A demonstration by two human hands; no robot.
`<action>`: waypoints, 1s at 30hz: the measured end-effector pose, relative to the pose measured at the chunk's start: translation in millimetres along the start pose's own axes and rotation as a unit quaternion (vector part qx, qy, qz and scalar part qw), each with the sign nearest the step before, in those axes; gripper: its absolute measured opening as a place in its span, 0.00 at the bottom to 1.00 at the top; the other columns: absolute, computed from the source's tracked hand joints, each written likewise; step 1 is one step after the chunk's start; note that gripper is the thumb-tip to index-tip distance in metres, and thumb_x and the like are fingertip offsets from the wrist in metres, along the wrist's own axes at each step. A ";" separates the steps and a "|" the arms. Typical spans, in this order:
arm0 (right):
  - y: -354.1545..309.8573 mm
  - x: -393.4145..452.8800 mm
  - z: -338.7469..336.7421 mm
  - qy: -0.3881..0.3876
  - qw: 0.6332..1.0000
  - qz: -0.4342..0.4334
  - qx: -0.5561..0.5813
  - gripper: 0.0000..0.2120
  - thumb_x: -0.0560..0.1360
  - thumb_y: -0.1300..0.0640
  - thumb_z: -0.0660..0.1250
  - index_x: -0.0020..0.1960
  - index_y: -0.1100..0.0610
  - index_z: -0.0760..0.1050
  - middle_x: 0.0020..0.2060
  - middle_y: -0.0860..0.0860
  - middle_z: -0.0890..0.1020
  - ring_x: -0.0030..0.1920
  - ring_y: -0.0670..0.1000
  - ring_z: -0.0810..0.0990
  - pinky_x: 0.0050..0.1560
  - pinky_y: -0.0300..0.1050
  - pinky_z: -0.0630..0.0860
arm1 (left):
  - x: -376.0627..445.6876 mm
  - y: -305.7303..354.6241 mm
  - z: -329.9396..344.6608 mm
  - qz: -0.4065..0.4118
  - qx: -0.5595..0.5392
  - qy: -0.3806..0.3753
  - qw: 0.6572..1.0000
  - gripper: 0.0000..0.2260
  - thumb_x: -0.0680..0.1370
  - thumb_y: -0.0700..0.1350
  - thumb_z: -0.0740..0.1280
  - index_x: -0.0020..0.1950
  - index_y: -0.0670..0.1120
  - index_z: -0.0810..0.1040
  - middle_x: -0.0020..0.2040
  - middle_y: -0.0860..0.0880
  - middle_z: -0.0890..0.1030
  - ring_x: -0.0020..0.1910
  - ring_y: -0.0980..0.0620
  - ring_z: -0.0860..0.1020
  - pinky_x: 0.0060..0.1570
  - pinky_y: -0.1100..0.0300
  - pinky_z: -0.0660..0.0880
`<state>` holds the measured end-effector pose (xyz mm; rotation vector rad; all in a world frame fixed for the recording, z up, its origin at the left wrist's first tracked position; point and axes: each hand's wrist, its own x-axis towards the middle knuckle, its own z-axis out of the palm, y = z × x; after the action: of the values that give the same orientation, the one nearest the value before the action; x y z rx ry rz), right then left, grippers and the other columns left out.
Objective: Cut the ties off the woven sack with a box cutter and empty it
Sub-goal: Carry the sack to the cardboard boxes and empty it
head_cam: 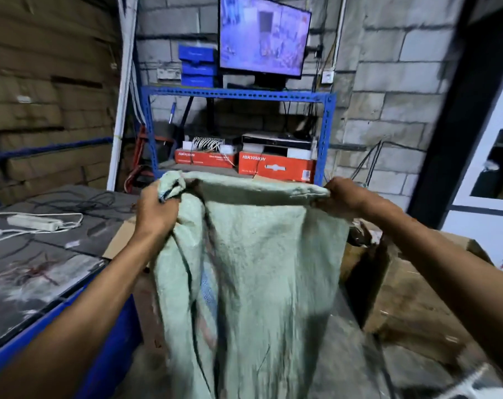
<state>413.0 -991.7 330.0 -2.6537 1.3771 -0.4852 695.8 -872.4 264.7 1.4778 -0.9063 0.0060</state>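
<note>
Woven sack [253, 272], one, pale green: hangs limp from my two hands, long axis vertical, body falling straight below both grips. My left hand [155, 210] fists a bunched corner; my right hand [344, 197] pinches the opposite corner, upper edge stretched level between them. Neither hand nearer. Cardboard box [411, 286], one, behind right. Box cutter, ties: none visible.

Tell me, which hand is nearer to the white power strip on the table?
Left. The left hand grips the woven sack's upper corner just right of the power strip; the right hand holds the opposite corner, farther away.
</note>
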 end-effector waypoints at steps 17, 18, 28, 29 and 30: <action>-44.4 -20.2 28.9 -0.052 0.901 -0.103 0.418 0.47 0.65 0.45 0.74 0.75 0.48 0.51 0.70 0.50 0.69 0.66 0.49 0.72 0.69 0.48 0.67 | -6.2 82.5 28.7 -0.088 -0.191 -0.076 0.975 0.18 0.68 0.39 0.74 0.56 0.45 0.77 0.45 0.51 0.82 0.38 0.61 0.82 0.33 0.69 0.78; -48.8 -27.9 42.0 -0.072 0.905 -0.110 0.404 0.50 0.64 0.48 0.76 0.76 0.46 0.47 0.71 0.48 0.68 0.67 0.48 0.71 0.68 0.42 0.67 | -1.1 87.1 29.5 -0.122 -0.233 -0.092 0.960 0.23 0.64 0.42 0.76 0.57 0.42 0.78 0.48 0.45 0.84 0.43 0.51 0.84 0.39 0.59 0.82; -65.7 -2.3 38.2 0.085 0.832 -0.026 0.548 0.09 0.71 0.69 0.64 0.36 0.58 0.75 0.22 0.48 0.74 0.20 0.44 0.70 0.21 0.33 0.65 | -56.2 30.1 36.6 -0.021 -0.117 -0.309 0.944 0.52 0.59 0.57 0.79 0.76 0.54 0.55 0.73 0.50 0.68 0.70 0.58 0.68 0.68 0.58 0.67; -70.9 -5.2 32.0 0.051 0.839 -0.055 0.539 0.08 0.72 0.68 0.65 0.38 0.57 0.75 0.22 0.46 0.75 0.20 0.43 0.71 0.22 0.32 0.66 | -74.4 22.2 44.7 -0.040 -0.117 -0.341 0.932 0.43 0.62 0.51 0.80 0.72 0.50 0.64 0.67 0.50 0.75 0.63 0.60 0.75 0.62 0.63 0.72; -79.0 -7.5 29.4 0.018 0.847 -0.088 0.525 0.06 0.73 0.67 0.66 0.41 0.57 0.77 0.23 0.44 0.78 0.22 0.41 0.75 0.24 0.32 0.69 | -90.8 19.4 56.4 -0.062 -0.118 -0.329 0.935 0.29 0.66 0.43 0.79 0.65 0.47 0.73 0.58 0.51 0.80 0.56 0.60 0.79 0.53 0.71 0.74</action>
<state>480.0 -941.0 319.8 -1.8210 0.5471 -0.9606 594.8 -870.2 224.6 1.3171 -1.2912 -0.7074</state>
